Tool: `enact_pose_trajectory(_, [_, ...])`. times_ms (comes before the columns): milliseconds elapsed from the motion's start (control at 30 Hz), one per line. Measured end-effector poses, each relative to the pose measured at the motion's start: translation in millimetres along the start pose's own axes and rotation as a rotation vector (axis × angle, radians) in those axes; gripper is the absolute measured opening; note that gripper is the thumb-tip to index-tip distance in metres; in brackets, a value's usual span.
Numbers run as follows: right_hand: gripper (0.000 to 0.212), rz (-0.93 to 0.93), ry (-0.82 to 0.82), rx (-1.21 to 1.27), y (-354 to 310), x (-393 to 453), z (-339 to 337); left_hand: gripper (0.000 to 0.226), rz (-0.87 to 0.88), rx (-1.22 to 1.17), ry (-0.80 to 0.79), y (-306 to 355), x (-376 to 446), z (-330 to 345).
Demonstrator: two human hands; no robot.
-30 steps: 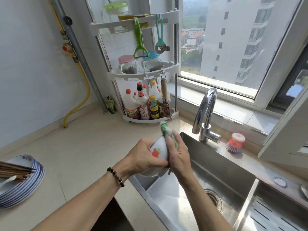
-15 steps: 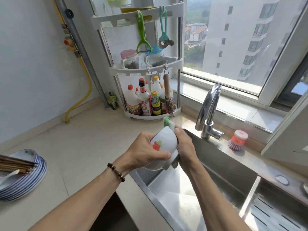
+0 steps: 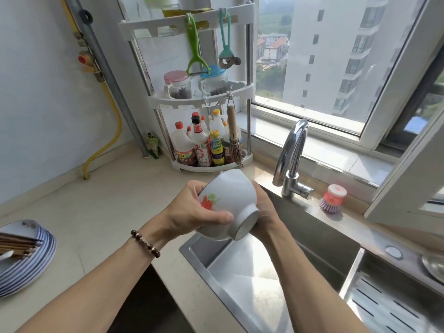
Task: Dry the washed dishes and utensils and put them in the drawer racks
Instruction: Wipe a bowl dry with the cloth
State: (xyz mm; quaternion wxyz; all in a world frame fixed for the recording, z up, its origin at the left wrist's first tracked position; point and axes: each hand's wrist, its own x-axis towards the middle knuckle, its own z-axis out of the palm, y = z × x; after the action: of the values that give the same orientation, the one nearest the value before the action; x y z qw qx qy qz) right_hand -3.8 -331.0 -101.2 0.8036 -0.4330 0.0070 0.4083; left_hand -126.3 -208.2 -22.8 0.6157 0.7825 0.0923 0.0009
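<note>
Head view shows the left hand [image 3: 192,210] gripping a white ceramic bowl with a red flower [image 3: 225,205] above the steel sink [image 3: 242,280]; the right hand [image 3: 265,207], mostly hidden behind it, probably grips too. Stacked blue-rimmed plates [image 3: 26,255] with brown chopsticks [image 3: 16,245] wait on the tabletop [image 3: 96,212], far left; I judge most work remains.

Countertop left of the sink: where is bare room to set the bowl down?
Bare countertop lies between the plate stack, corner rack and sink. It is crowded at the rack's bottles; chopsticks lie on the plates.
</note>
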Motion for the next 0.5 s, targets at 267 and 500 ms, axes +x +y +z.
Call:
enact_pose_trajectory(267, [0.027,-0.509,0.014,-0.731,-23.7,-15.4,11.2,0.035,-0.17,0.106,-0.015,3.2,-0.8,12.8])
enact_pose_trajectory(500, [0.045,-0.755,-0.171,-1.027,27.5,-41.8,2.9,0.02,-0.121,0.043,0.33,-4.4,9.1,13.3])
